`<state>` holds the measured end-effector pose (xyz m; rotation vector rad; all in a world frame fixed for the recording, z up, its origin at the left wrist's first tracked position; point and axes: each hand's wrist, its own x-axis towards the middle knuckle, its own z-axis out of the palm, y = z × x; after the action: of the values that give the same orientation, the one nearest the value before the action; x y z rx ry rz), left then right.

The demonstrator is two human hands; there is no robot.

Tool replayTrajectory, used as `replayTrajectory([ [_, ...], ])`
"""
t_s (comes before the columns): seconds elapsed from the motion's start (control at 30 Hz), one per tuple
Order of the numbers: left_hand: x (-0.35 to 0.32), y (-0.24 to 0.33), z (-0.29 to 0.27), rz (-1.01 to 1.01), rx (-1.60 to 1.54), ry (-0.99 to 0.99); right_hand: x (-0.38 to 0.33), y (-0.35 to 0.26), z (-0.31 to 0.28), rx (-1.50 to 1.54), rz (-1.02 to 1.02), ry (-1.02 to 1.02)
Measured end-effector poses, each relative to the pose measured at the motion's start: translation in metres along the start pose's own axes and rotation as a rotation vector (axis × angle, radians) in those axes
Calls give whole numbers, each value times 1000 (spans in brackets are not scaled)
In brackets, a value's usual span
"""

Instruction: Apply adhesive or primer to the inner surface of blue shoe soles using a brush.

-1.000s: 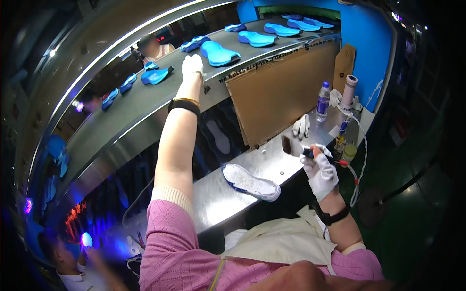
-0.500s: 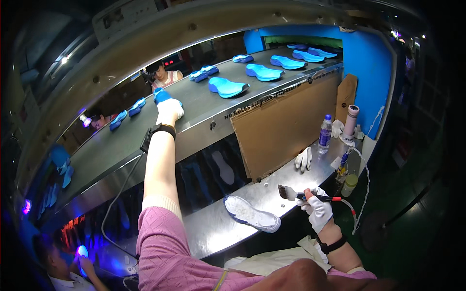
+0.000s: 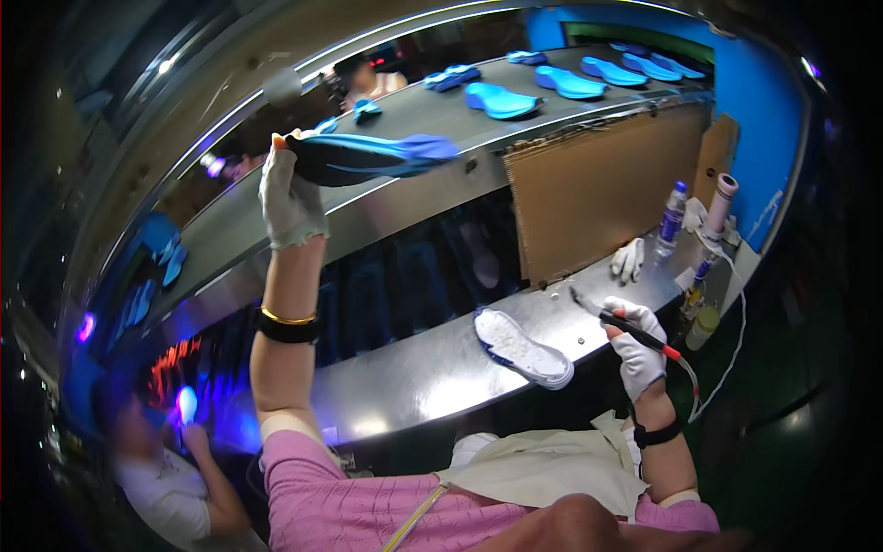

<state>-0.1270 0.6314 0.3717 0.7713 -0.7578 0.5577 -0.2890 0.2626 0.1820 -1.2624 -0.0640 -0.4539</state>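
Note:
A blue shoe sole [image 3: 382, 158] with a dark face is raised above the conveyor's near edge, pinched at one end by my gloved left hand [image 3: 291, 198]. In my gloved right hand [image 3: 638, 354] is a brush [image 3: 649, 340] with a black handle and red band, its bristles pointing up and left over the bench. A tube or cord runs from the brush's back end. Left of the brush, a white-filled sole [image 3: 522, 348] with a blue rim lies on the metal bench [image 3: 414, 397].
More blue soles [image 3: 501, 100] lie on the dark conveyor belt [image 3: 423, 118]. A cardboard sheet [image 3: 602, 193] leans below it. On the bench's right stand a bottle [image 3: 672, 219] and a pink cylinder [image 3: 721, 202], with a white glove [image 3: 628, 260] nearby. A co-worker [image 3: 175, 469] is at lower left.
My left hand has lifted a blue sole off the belt and drawn it nearer. The right hand still holds the brush, now tilted differently. The whole view has shifted.

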Motion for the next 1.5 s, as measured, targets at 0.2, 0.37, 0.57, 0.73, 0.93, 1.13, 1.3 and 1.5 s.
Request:
replayTrajectory([
  [0.2,-74,-32,5,-377,-562,-319,-11,-18,8,-20,-95,-10],
  [0.37,-220,-107,-4,-1007,-950,-24,-26,-10,18,-159,97,-70],
  [0.57,-303,-84,28,-1302,-997,242,-27,1,14,-249,236,-153],
  [0.73,-307,-99,44,-1272,-785,292,-16,30,21,-253,193,-200],
  [0.93,-310,-116,80,-1097,-517,522,-3,37,38,-238,253,-136],
  [1.13,-326,-131,83,-1034,-441,617,-14,50,48,-377,-47,-123],
  [1.3,-329,-132,65,-1015,-453,463,-24,46,51,-355,4,-256],
  [1.5,-310,-119,67,-973,-246,385,-23,55,44,-657,-382,-368],
])
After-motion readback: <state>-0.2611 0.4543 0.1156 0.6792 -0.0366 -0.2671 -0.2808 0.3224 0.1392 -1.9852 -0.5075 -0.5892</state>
